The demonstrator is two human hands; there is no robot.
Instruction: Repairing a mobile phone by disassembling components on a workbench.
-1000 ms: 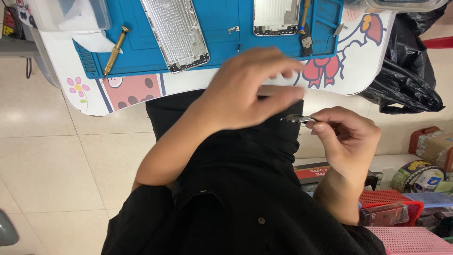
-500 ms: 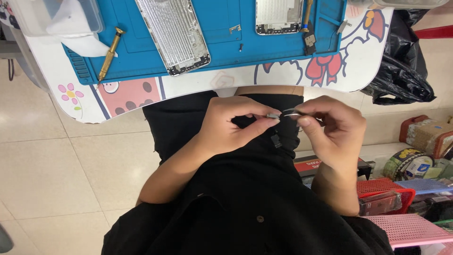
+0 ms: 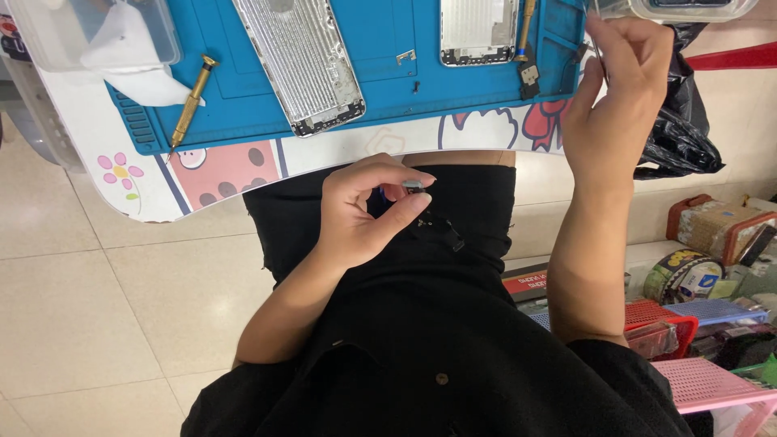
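My left hand (image 3: 366,212) is over my lap, thumb and fingertips pinched on a small dark metal part (image 3: 414,185). My right hand (image 3: 617,97) is raised at the right end of the blue work mat (image 3: 388,57), fingers closed on a thin metal tool (image 3: 595,32) whose shape is mostly hidden. On the mat lie a long silver phone housing (image 3: 301,61) and a second silver phone back (image 3: 479,31). A brass screwdriver (image 3: 189,103) lies at the mat's left end.
The mat sits on a white table (image 3: 137,182) with cartoon prints. A clear plastic box (image 3: 89,32) with white tissue stands at top left. A black bag (image 3: 678,137) hangs at right. Red and pink baskets (image 3: 680,356) and packages crowd the floor at right.
My hands were together over my lap on the small part. My right hand has let go and risen to the mat's right end; my left hand keeps the part.
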